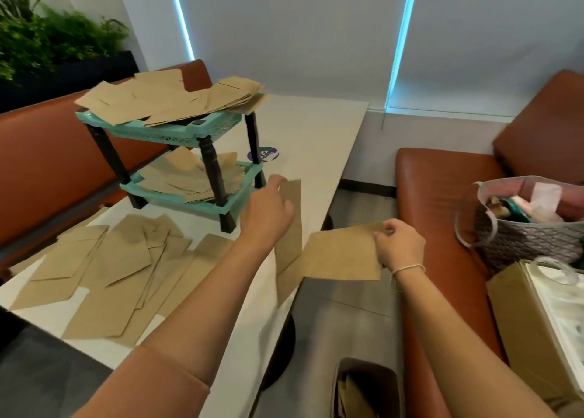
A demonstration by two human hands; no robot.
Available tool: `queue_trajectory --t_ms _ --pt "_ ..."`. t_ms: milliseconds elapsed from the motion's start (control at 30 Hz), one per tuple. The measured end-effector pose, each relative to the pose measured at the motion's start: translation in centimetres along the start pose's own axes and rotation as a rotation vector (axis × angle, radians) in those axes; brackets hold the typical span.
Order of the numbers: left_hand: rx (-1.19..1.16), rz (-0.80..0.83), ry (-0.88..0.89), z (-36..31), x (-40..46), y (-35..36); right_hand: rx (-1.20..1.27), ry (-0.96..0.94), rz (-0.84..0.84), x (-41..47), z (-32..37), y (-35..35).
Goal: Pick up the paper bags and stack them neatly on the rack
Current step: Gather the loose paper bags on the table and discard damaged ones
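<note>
Right hand (398,243) pinches a flat brown paper bag (343,253) by its right edge, off the white counter (316,126) edge. Left hand (267,215) grips a narrow brown paper bag (290,228) — long axis pointing away, toward the teal two-tier plastic rack (177,130) just ahead-left; left hand nearer it. More loose bags (104,269) lie left. Purple round sticker (264,155) beyond — writing unreadable.

A round purple sticker (263,154) on the counter (316,133), just behind the rack (177,130), bears white letters, partly hidden; they seem to read "YG". No other text is legible.
</note>
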State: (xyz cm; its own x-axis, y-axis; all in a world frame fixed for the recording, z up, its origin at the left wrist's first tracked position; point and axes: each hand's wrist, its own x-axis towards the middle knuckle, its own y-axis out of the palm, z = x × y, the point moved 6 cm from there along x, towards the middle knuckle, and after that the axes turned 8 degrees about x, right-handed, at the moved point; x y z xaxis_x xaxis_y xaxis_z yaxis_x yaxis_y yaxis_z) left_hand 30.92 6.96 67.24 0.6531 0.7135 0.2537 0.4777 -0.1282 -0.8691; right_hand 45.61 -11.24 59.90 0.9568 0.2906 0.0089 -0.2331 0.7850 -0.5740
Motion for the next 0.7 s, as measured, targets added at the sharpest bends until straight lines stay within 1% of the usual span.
queue_trajectory --t_ms 33,100,200,300,400,500,600,700 --pt "-0.062 -0.050 -0.008 -0.8 -0.1 0.3 0.009 0.036 -0.039 0.3 -1.4 -1.0" --pt "-0.134 -0.082 0.008 -2.3 -0.4 1.8 -0.012 0.074 -0.074 0.5 -4.1 -2.3" --pt "-0.205 -0.072 0.016 -3.9 -1.5 4.7 -0.070 0.132 -0.070 0.0 -8.4 -3.0" --pt "-0.233 -0.025 0.015 -4.5 -2.9 8.1 -0.147 0.189 -0.005 -0.7 -13.1 -2.7" --pt "-0.216 0.069 0.031 -4.2 -4.5 12.2 -0.237 0.254 0.122 -1.9 -17.8 -1.1" --pt "-0.152 0.211 0.019 -2.9 -6.4 16.6 -0.237 0.356 0.207 -4.0 -22.2 1.1" --pt "-0.138 0.356 -0.058 -1.0 -8.1 20.4 -0.233 0.409 0.275 -5.5 -25.4 3.1" --pt "-0.122 0.429 -0.124 0.5 -9.2 22.8 -0.274 0.415 0.348 -6.1 -27.4 4.8"
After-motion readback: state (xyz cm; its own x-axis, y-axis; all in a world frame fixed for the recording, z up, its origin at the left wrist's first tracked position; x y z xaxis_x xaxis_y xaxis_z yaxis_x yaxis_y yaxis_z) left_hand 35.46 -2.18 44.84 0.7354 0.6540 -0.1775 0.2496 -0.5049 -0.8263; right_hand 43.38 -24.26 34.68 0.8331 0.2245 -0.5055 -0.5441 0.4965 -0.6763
